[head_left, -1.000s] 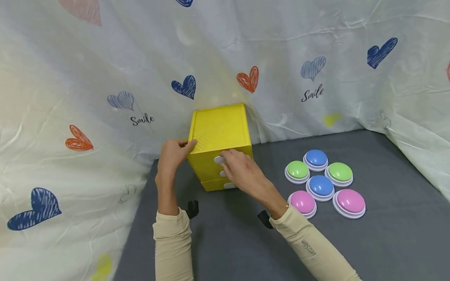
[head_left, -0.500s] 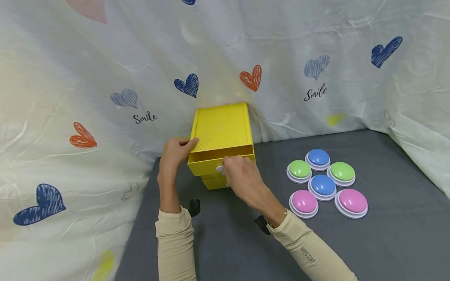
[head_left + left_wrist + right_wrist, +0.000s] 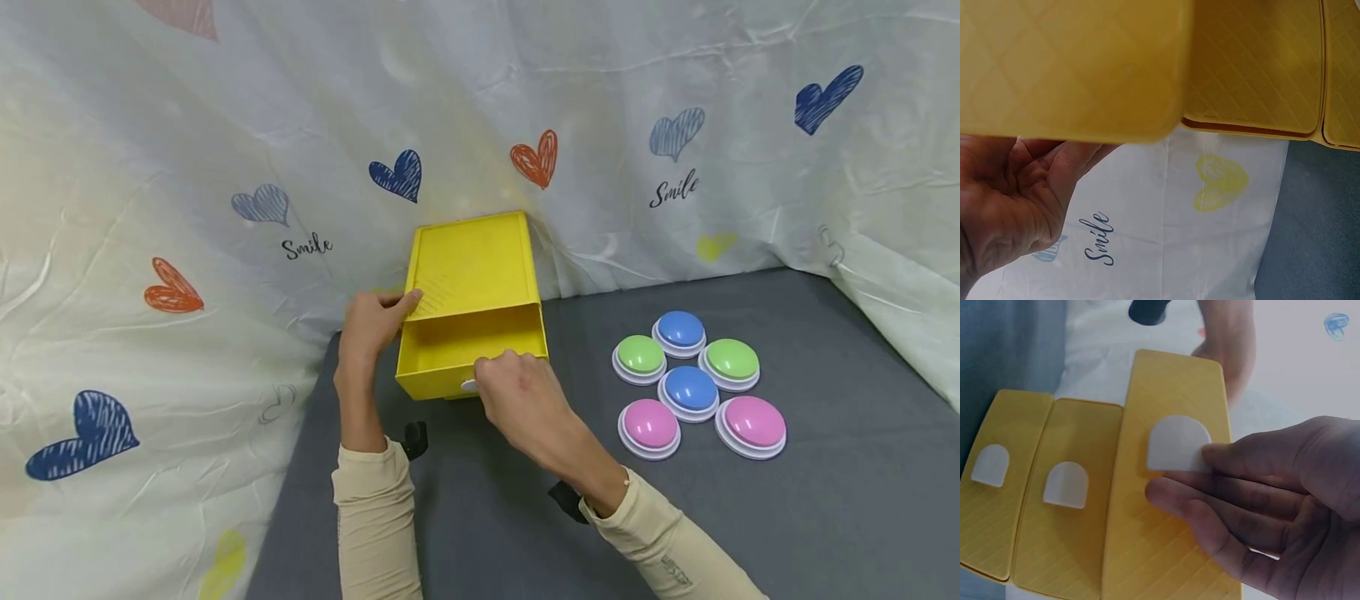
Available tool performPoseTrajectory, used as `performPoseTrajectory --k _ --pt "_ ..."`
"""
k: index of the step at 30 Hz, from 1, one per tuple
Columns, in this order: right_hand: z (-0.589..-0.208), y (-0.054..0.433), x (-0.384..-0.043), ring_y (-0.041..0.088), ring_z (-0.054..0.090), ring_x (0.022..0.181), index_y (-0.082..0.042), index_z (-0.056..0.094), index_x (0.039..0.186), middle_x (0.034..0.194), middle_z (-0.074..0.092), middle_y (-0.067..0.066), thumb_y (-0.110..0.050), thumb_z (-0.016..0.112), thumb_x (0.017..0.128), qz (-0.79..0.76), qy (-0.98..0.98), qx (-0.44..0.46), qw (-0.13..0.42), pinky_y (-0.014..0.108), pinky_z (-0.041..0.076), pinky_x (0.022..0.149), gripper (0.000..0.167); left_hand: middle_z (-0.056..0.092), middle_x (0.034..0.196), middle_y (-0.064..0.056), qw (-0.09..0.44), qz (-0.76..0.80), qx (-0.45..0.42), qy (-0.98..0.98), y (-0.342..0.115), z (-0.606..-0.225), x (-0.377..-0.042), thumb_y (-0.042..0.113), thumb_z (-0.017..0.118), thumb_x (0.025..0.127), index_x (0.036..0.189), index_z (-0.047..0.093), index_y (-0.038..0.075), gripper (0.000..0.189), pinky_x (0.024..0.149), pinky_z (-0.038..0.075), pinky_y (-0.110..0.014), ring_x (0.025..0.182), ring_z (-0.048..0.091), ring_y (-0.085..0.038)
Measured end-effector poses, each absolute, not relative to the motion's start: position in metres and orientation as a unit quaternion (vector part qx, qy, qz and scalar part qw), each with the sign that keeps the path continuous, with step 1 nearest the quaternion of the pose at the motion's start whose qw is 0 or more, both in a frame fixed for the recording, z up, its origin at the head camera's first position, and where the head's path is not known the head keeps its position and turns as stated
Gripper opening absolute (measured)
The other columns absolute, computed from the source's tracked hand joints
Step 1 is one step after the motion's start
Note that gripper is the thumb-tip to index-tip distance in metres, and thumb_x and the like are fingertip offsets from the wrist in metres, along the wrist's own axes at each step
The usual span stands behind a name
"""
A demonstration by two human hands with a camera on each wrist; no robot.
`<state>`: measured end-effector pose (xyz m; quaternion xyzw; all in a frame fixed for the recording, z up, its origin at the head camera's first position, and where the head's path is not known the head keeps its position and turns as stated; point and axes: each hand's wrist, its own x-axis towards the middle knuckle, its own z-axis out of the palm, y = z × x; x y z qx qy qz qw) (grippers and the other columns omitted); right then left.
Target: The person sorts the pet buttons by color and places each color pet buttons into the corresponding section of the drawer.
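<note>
A small yellow drawer cabinet (image 3: 472, 262) stands on the grey surface against the curtain. Its top drawer (image 3: 427, 385) is pulled well out, and the inside that shows is bare. My right hand (image 3: 525, 404) pinches that drawer's white handle (image 3: 1175, 444) between thumb and fingers. With the thumb over the top edge, my left hand (image 3: 367, 329) holds the cabinet's left side; the drawer hides its fingertips in the left wrist view. The right wrist view shows the two lower drawers, a middle one (image 3: 1066, 550) and a bottom one (image 3: 1013, 425), both pushed in.
Several round push buttons lie to the cabinet's right: blue (image 3: 691, 389), green (image 3: 732, 359) and pink (image 3: 754, 422), all on white bases. A white curtain (image 3: 465, 100) printed with hearts and "Smile" hangs behind and on both sides.
The top drawer has come out from closed, drawn toward me by my right hand on its handle. My left hand keeps its place at the cabinet's left side. The buttons lie as before.
</note>
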<state>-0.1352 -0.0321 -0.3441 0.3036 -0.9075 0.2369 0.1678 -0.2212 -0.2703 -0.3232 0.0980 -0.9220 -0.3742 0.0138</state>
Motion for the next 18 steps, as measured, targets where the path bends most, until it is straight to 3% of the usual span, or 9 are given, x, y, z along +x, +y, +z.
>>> performPoseTrajectory --k 4,8,11,14,18 --pt "-0.342 -0.030 -0.132 0.014 0.042 0.047 -0.012 0.057 0.067 0.054 0.036 -0.004 -0.011 0.064 0.103 0.225 -0.911 0.308 0.160 0.023 0.028 0.046 0.037 0.074 0.103 -0.018 0.019 -0.368 0.095 -0.925 -0.270 -0.323 -0.221 0.055 0.061 0.102 0.130 0.073 0.007 0.057 0.075 0.052 -0.030 0.088 0.067 -0.027" --pt "-0.342 -0.028 -0.132 0.015 0.046 0.049 -0.012 0.060 0.070 0.056 0.044 -0.003 -0.008 0.066 0.101 0.226 -0.909 0.314 0.157 0.024 0.031 0.047 0.031 0.051 0.065 -0.004 0.021 -0.365 0.090 -0.926 -0.271 -0.323 -0.222 0.053 0.060 0.103 0.117 0.078 0.006 0.052 0.065 0.045 -0.030 0.071 0.056 -0.023" --pt "-0.343 -0.027 -0.131 0.014 0.046 0.050 -0.013 0.060 0.070 0.056 0.045 -0.003 -0.005 0.068 0.099 0.228 -0.906 0.322 0.153 0.024 0.032 0.047 0.031 0.036 0.057 0.005 0.021 -0.363 0.088 -0.927 -0.272 -0.324 -0.223 0.052 0.060 0.104 0.105 0.077 0.004 0.050 0.058 0.038 -0.030 0.060 0.046 -0.021" --pt "-0.343 -0.025 -0.130 0.014 0.047 0.052 -0.012 0.062 0.072 0.057 0.045 -0.003 -0.005 0.067 0.099 0.233 -0.906 0.326 0.140 0.024 0.034 0.049 0.028 0.033 0.055 0.005 0.020 -0.360 0.086 -0.929 -0.273 -0.325 -0.224 0.051 0.059 0.104 0.099 0.076 0.004 0.050 0.053 0.033 -0.029 0.054 0.039 -0.019" --pt "-0.343 -0.016 -0.127 0.012 0.052 0.059 -0.012 0.071 0.092 0.066 0.055 -0.004 -0.014 0.069 0.101 0.269 -0.904 0.315 0.105 0.024 0.040 0.055 0.009 0.034 0.055 0.005 0.017 -0.361 0.083 -0.929 -0.273 -0.325 -0.225 0.052 0.059 0.104 0.099 0.075 0.005 0.051 0.052 0.031 -0.029 0.052 0.037 -0.018"
